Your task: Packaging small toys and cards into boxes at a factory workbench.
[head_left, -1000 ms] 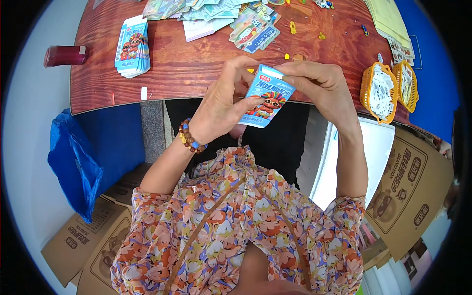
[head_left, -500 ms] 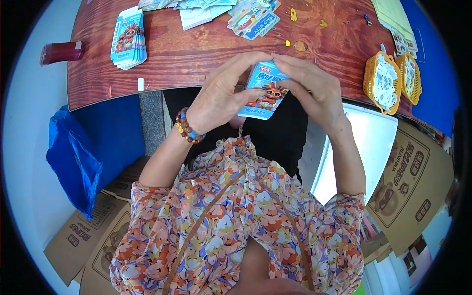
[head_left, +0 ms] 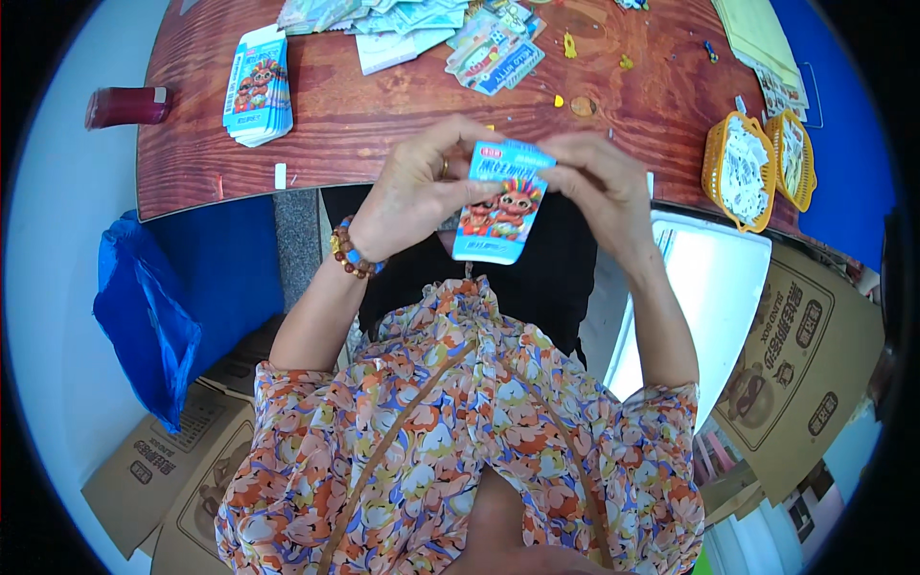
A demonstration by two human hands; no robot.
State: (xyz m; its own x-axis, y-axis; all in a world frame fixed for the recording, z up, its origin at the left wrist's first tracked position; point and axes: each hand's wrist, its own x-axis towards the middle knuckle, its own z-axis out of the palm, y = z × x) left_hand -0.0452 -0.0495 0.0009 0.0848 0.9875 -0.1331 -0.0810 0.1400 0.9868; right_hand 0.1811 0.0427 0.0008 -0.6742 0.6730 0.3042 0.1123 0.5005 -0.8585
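Within the left hand (head_left: pixel 410 196), a smooth, rectangular cardboard box (head_left: pixel 498 225) is pinched; the right hand (head_left: pixel 609 192) curls alongside, grip unclear.

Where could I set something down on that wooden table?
Bare wood shows on the table between the stack of blue boxes and the left hand, and between the right hand and larger yellow basket. The far middle is crowded: heaped packets, printed cards.

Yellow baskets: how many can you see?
2. One yellow basket, holding white pieces, is at the right edge of the table; the other yellow basket is just to its right. No others show.
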